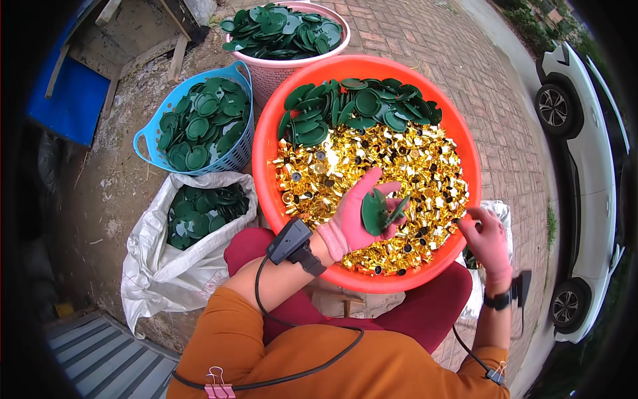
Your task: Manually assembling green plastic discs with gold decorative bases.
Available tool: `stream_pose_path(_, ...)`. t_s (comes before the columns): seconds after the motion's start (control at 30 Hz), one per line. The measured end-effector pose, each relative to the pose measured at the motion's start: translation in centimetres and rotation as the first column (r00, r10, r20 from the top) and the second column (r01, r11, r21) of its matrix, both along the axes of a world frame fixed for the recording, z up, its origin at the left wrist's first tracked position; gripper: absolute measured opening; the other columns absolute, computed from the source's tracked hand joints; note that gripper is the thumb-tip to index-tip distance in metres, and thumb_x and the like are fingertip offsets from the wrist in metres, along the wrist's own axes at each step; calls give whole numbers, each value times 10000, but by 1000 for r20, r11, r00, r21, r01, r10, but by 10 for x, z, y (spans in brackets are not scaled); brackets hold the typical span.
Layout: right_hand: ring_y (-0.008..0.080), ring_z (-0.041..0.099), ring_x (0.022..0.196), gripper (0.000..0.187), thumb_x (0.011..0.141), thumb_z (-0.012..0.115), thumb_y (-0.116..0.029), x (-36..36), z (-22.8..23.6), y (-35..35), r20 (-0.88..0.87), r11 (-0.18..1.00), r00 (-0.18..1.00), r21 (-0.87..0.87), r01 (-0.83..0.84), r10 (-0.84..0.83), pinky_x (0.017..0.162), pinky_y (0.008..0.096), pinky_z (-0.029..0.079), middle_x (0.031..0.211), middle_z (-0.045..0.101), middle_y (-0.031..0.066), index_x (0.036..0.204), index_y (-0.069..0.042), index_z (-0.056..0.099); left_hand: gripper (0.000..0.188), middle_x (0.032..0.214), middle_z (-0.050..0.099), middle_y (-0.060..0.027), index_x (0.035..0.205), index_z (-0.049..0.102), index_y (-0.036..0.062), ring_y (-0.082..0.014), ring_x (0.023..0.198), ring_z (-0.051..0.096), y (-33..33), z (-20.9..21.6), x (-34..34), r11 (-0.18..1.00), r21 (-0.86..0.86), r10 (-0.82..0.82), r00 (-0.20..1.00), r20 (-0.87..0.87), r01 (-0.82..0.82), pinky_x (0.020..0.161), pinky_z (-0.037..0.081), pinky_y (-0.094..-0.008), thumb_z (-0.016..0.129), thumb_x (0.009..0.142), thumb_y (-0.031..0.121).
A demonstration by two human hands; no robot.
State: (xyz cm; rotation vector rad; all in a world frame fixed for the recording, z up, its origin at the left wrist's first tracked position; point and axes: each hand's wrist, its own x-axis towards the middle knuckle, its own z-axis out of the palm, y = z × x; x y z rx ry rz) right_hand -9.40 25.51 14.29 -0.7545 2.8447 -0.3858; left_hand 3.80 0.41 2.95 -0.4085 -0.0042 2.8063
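Observation:
My left hand (355,216), in a pink glove, is palm up over the near middle of a large red-orange basin (264,199). It holds a few green plastic discs (374,211); one stands on edge, tilted toward the fingers. Below it, the basin is full of shiny gold pieces (425,166) with small black round parts among them. More green discs (367,103) are heaped along the basin's far side. At the basin's right rim, my right hand (488,239), also gloved in pink, has its fingers curled together in a pinch; whatever is between them is hidden.
A blue basket (147,137) and a white sack (156,233), both with green discs, stand left of the basin. Behind is a pink basket (266,74) of discs. Another white bag (498,213) lies by my right hand. A white car (593,179) is parked at far right.

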Motion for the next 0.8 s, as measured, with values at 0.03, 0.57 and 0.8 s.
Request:
stream_pose_path(0.03,279,663,928,368,832,686,-336,-10,-12,-30,88,992,996,-127,-9,20,843,374,505,997,685,121,1064,-50,679,726,1153,617,-162,1437,380,110,-327,909,645,0,-7,0,999,42,38,995,-93,-34,618,530,-378,531,923,601)
stream_pose_path(0.57,335,587,1057,218,824,678,-217,-118,-131,-211,-272,848,954,-470,-244,123,884,424,497,1084,615,173,943,-34,657,500,1190,642,-135,1351,500,130,-323,1061,638,-19,-5,-5,917,-18,398,914,80,-398,910,504,-500,540,960,440)
stream_pose_path(0.8,343,556,1143,475,797,700,-424,-124,-139,-260,-401,972,908,-139,-188,118,969,436,446,1236,580,167,1104,-64,657,480,1146,631,-143,1305,510,101,-311,989,651,-4,0,-6,954,-135,283,954,96,-269,818,553,-461,566,950,420)
